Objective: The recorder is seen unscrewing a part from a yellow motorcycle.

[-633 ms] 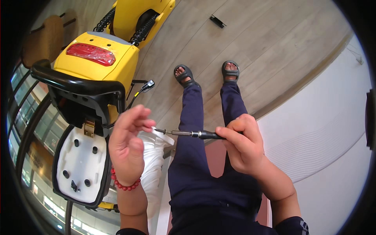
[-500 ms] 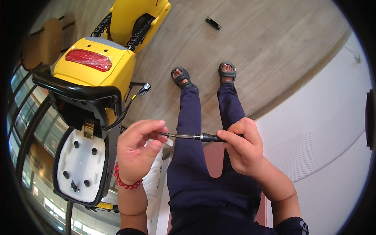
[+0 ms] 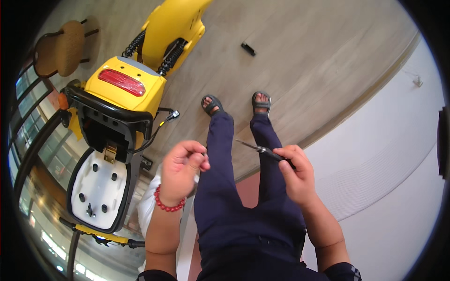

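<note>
The right hand (image 3: 297, 174) grips the screwdriver (image 3: 263, 150) by its handle above the trousers (image 3: 269, 187), seemingly to leave the shaft (image 3: 247, 144) free. The left hand (image 3: 182, 167) has fingers narrowed toward the thumb; whether they hold anything, I cannot tell.

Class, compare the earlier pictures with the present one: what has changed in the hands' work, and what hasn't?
The screwdriver has moved to the right, away from the left hand, and its tip now tilts upward; before, it met a screw at those fingers. The left fingertips now pinch together, with a small dark piece just showing. Unchanged: the right hand grips the screwdriver, and the yellow scooter stands alongside.
</note>
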